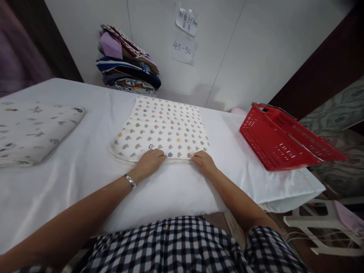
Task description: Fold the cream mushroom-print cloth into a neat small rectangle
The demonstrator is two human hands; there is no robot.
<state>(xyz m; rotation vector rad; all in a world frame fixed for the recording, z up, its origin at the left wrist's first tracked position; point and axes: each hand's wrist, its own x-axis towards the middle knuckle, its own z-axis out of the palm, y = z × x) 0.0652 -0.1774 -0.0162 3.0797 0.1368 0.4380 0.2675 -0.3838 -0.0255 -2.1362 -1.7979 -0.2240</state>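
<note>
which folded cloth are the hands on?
The mushroom-print cloth at table centre; both the left hand and right hand rest on its near edge. The grey-print one lies untouched far left.

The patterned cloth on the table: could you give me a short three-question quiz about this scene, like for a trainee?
1. True or false: both hands rest on the near edge of the patterned cloth.
2. What colour is the basket at the table's right end?
3. Where does the stack of folded fabrics sit: A) in the basket, B) against the back wall, C) on the floor?

Key: 1 true, left hand and right hand both touch it. 2 red. 3 B.
</note>
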